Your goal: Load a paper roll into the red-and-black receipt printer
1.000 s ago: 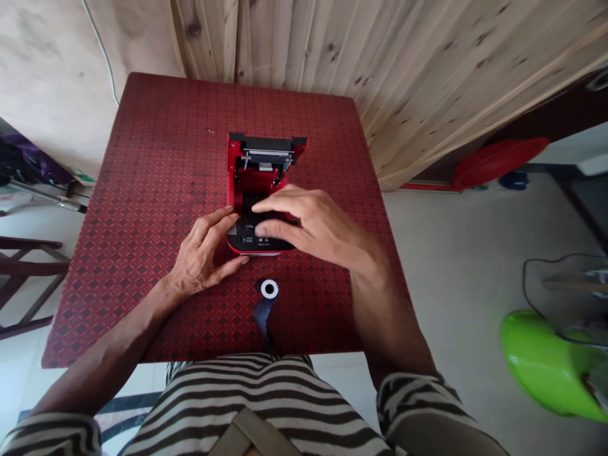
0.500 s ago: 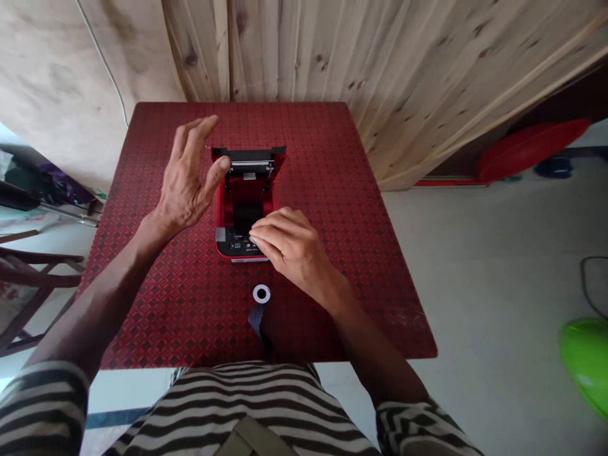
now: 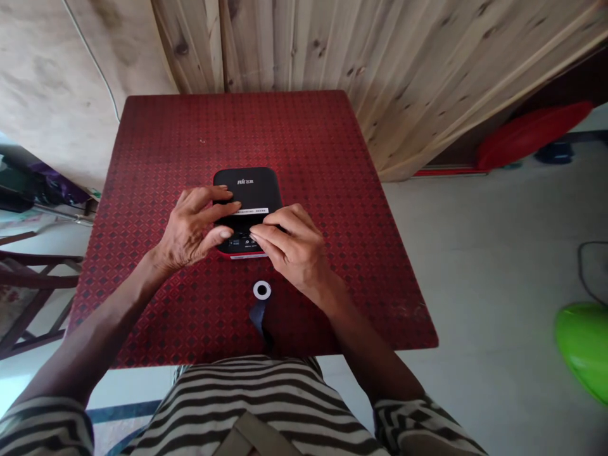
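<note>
A small red printer with a black lid (image 3: 247,190) sits in the middle of the red patterned table (image 3: 332,190); its lid is down. My left hand (image 3: 192,228) rests on the lid's left side, fingers stretched flat across the paper slot. My right hand (image 3: 292,248) lies over the printer's front right corner, fingers curled down onto the button panel. A small white roll core with a dark ribbon tail (image 3: 261,291) lies on the table just in front of the printer, between my wrists.
A wooden plank wall (image 3: 332,57) stands behind the table. A dark chair frame (image 3: 23,278) is at the left, a red object (image 3: 527,139) by the wall at the right, and a green object (image 3: 586,348) on the floor at the far right.
The printer's lid, which stood open, is now down. My left hand went from raised by the lid to lying flat on it. My right hand stayed at the front panel.
</note>
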A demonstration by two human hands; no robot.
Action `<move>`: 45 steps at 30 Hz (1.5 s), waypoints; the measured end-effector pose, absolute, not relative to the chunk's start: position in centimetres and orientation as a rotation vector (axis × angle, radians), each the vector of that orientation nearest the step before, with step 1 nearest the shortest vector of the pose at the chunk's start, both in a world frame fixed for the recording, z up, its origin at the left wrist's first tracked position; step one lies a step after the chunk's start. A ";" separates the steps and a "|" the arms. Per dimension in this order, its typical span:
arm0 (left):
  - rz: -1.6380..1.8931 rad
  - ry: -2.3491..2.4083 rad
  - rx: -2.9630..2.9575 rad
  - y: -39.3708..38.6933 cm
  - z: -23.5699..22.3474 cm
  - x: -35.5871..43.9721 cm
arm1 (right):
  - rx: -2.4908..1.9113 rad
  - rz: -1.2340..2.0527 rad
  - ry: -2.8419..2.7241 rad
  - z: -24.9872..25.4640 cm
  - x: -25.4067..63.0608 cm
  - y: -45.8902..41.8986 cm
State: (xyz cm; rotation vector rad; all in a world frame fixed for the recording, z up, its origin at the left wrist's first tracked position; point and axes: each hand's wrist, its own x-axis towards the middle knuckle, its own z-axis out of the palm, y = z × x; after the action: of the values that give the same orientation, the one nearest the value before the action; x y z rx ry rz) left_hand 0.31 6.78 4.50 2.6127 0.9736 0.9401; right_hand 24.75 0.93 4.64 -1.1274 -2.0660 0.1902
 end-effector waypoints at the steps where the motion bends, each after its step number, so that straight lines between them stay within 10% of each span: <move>1: 0.939 0.933 2.661 6.9 4.1 0.1 | -1.128 0.182 -2.067 4.6 24.7 0.9; 45: 1.221 1.156 2.747 1.5 0.9 -0.3 | -1.425 0.665 -1.430 -3.4 25.2 2.0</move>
State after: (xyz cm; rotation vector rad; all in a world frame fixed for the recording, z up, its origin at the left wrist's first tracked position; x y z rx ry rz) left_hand -0.26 1.51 0.88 2.7472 1.1561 1.2212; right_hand 25.18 2.04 -3.44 -1.4246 -1.4296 0.6650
